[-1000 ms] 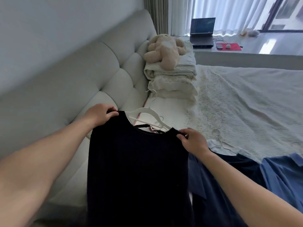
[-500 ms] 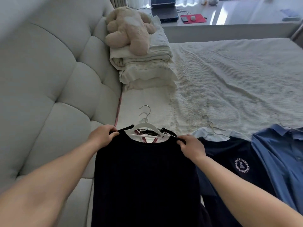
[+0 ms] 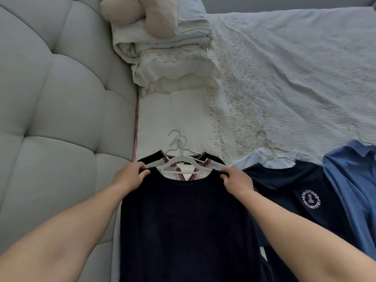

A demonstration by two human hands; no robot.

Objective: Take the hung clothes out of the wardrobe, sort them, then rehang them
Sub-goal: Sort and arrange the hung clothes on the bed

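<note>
A black top on a white hanger lies on the bed's near left, over a white garment with red stitching and another black one beneath. My left hand pinches its left shoulder. My right hand pinches its right shoulder. Right of this pile lies a navy T-shirt with a round white logo over a pale blue shirt on wire hangers. A blue collared shirt lies at the far right.
A grey tufted headboard runs along the left. Folded white bedding with a beige plush toy on top sits at the head of the bed. The white textured bedspread stretches beyond the clothes.
The black top has come down from being held up onto the pile on the bed. Both hands kept hold of its shoulders. The camera tilted downward.
</note>
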